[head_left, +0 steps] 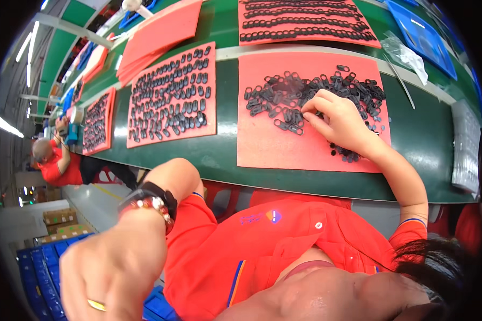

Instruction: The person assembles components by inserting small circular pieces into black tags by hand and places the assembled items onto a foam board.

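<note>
My right hand reaches over a loose heap of small black oval parts, each with a hole at one end. Its thumb and forefinger are pinched together at the heap's middle; whatever they hold is too small to make out. Under the heap lies a pink foam sheet. Small dark round pieces are scattered below the wrist. My left hand, wearing a ring, a dark watch and a beaded bracelet, is raised at the lower left, away from the table. Its fingertips are hidden.
Left of the heap, another pink sheet carries rows of black parts; a further sheet with rows lies behind. Tweezers, a plastic bag, a blue tray and a clear-wrapped stack are at right. A co-worker sits far left.
</note>
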Demonstrator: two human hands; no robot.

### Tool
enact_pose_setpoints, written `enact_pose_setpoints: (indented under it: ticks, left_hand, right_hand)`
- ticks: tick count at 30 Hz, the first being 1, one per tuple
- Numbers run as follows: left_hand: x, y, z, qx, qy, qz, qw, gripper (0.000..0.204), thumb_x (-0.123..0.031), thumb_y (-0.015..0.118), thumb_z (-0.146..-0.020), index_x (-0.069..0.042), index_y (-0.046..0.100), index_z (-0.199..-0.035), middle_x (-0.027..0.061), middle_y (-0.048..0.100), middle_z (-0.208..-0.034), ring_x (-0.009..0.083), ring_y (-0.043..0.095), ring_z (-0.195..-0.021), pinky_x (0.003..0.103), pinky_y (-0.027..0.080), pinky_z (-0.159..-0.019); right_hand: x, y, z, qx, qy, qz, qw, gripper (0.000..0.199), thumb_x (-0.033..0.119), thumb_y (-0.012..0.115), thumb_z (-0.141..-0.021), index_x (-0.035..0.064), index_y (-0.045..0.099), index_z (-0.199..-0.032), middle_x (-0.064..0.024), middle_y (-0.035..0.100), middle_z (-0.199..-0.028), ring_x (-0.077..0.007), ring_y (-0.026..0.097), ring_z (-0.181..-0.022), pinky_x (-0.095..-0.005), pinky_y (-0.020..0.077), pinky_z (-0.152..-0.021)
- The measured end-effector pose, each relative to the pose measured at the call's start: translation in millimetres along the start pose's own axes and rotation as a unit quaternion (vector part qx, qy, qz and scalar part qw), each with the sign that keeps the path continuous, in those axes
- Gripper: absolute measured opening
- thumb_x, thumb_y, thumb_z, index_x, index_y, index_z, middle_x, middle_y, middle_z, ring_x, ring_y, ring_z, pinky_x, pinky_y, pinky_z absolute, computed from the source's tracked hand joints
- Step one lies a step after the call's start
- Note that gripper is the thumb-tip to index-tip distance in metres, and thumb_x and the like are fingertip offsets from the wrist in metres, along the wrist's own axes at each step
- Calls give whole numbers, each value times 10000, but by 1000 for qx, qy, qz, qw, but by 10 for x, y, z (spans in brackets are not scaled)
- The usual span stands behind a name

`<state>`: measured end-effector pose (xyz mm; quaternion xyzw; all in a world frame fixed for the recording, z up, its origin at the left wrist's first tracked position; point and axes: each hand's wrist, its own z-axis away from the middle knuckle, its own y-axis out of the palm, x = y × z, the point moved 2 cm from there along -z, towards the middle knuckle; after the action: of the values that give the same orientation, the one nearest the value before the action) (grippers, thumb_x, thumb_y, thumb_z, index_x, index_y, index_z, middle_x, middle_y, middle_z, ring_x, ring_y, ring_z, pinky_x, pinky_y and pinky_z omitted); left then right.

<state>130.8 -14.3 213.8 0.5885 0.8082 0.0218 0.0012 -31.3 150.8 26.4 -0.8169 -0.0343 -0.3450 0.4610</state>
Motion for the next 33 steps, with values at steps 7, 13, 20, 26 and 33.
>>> enact_pose_setpoints:
  ticks: [7,13,20,26,33]
  left_hand:
    - [38,-163,607,405,-459,-74,787,139,-184,493,-830,-68,546,-776,69,536,-743,230,536,-691,366,432,-660]
    - [195,-1098,1420,237,-482,-732,420,172,-149,672,-705,-41,583,-805,80,510,-675,258,498,-638,338,417,-594]
    - [265,-1269,1892,-73,-593,-646,476,263,-205,778,-627,-43,597,-727,38,510,-644,178,502,-642,300,417,-600]
    - [351,-1213,1947,10,-558,-717,417,294,-244,783,-606,-59,583,-716,31,491,-649,193,478,-635,312,386,-582]
    - [410,-1226,2017,29,-538,-722,434,241,-196,762,-619,-70,577,-707,31,476,-663,197,473,-652,322,377,-590]
  right_hand:
    - [-103,-69,31,-4,-30,69,997,70,97,620,-752,61,583,-799,-69,532,-773,-232,568,-635,-329,454,-565]
    - [-95,-113,88,-24,-15,79,997,74,96,620,-742,64,581,-797,-69,527,-768,-236,562,-637,-334,448,-562]
    - [-247,-188,263,-11,32,43,999,86,90,633,-726,55,585,-789,-68,537,-750,-219,571,-637,-319,450,-562]
    - [-218,-234,307,57,79,-11,995,114,95,663,-699,46,594,-776,-65,553,-734,-214,584,-661,-319,452,-588]
    - [-202,-269,303,114,85,-11,990,110,121,670,-698,51,599,-745,-60,545,-714,-215,571,-661,-335,438,-591]
